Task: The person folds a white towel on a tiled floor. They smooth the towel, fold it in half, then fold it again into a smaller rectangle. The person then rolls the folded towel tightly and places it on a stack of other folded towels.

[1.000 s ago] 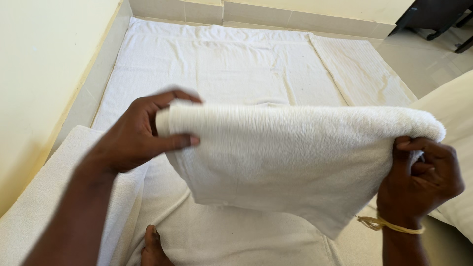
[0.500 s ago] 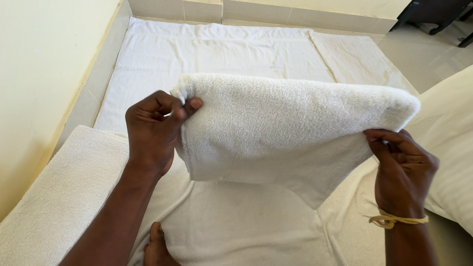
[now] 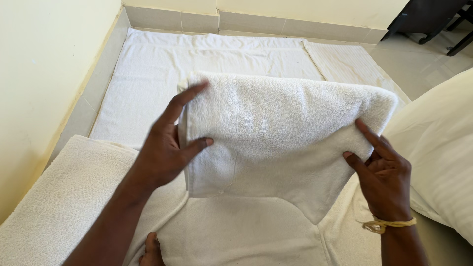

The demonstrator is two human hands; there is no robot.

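A folded white terry towel [image 3: 286, 133] is held up in front of me, its fold at the top and a loose corner hanging down at the lower middle. My left hand [image 3: 170, 143] grips its left edge, thumb on the front and fingers spread up the side. My right hand [image 3: 382, 170] pinches the towel's lower right edge; a yellowish band circles that wrist. Bare toes [image 3: 150, 251] show at the bottom edge below the towel.
Another white towel [image 3: 212, 54] lies spread flat on the tiled floor ahead, with a ribbed white mat [image 3: 350, 64] beside it. A pale wall [image 3: 44, 83] runs along the left. White bedding [image 3: 443, 148] sits at the right. Dark furniture legs [image 3: 443, 24] stand at the top right.
Both hands have shifted along the towel: the left hand now spreads its fingers up the left edge, and the right hand pinches lower. The towel sits lower and flatter in view.
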